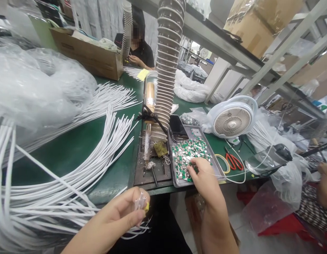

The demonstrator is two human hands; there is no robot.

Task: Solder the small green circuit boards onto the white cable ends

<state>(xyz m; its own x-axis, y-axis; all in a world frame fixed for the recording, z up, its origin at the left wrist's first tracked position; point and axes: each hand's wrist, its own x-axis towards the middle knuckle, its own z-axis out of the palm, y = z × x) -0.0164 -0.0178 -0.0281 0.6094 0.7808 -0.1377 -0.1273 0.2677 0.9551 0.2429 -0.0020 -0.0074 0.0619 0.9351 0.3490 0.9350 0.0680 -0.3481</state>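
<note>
Left hand (118, 218) grips white cable ends (141, 201); right hand (203, 174) pinches chips (189, 151) in tray (217, 165)

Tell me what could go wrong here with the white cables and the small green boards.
1. The right hand digs in the grey metal tray of small green circuit boards at the front edge of the green table; a nudge might spill them.
2. The thin white cable ends pinched in the left hand could brush what looks like a soldering iron.
</note>
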